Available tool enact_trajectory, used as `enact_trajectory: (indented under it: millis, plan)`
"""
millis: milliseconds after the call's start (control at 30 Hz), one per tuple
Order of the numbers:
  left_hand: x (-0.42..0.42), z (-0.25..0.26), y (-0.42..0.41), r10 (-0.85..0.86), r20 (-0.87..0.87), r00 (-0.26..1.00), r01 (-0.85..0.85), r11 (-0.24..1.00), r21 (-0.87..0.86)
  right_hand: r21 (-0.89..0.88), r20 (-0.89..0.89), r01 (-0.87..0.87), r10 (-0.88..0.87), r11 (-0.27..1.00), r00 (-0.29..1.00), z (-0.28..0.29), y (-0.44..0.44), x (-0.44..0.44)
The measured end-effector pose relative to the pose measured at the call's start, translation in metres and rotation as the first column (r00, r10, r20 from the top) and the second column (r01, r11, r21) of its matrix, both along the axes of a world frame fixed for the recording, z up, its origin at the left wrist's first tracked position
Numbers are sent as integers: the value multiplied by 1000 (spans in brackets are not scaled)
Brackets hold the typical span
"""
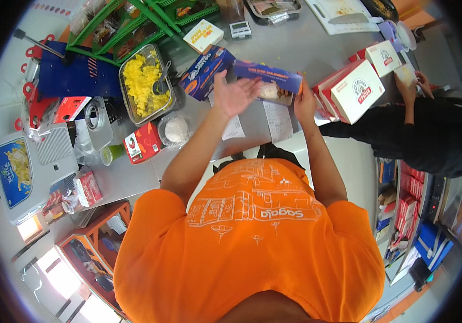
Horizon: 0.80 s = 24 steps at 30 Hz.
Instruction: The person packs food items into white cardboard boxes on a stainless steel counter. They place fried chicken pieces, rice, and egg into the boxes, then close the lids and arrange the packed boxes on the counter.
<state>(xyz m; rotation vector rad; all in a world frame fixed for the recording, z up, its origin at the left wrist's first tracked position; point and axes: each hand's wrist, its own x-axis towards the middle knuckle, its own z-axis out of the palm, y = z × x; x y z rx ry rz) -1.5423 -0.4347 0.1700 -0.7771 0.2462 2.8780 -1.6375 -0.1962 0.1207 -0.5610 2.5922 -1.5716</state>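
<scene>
My right hand (304,104) grips the right end of a blue printed cardboard food box (269,74). Through its uncovered side, white rice (269,91) and some brown food show. My left hand (237,95) is spread, palm turned up, with its fingertips by the left part of that box; whether they touch it I cannot tell. Just beyond my left hand stands a second blue box (206,72). Printed paper slips (278,121) lie on the steel table (315,38) below the boxes.
Left of my hands sit a glass dish of yellow scrambled egg (144,87) with a dark ladle, a red box (142,143) and rice in a clear container (175,130). Green baskets (110,32) stand behind. White-and-red boxes (356,91) and a co-worker's hands (410,87) are at right.
</scene>
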Motion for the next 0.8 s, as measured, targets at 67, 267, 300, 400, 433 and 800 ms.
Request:
enact_trajectory:
  millis: [67, 267, 300, 400, 433, 800]
  plan:
    - [-10, 17, 32, 175, 136, 975, -184, 981, 54, 2, -94, 12, -12, 1000, 995, 2, -2, -1]
    - [-47, 30, 76, 389, 91, 917, -368, 911, -186, 18, 47, -34, 33, 999, 998, 16, -5, -3]
    - [-53, 28, 79, 404, 92, 910, -381, 903, -199, 26, 67, -43, 41, 999, 997, 15, -3, -4]
    - [-64, 28, 89, 425, 225, 877, -315, 862, -397, 23, 93, -76, 73, 997, 993, 6, 1, -8]
    - [-66, 26, 91, 435, 233, 870, -328, 863, -383, 4, 80, -85, 85, 996, 993, 2, 3, -9]
    - [-41, 4, 83, 386, 263, 884, -285, 892, -351, -22, 27, -161, 162, 987, 986, -35, 16, -5]
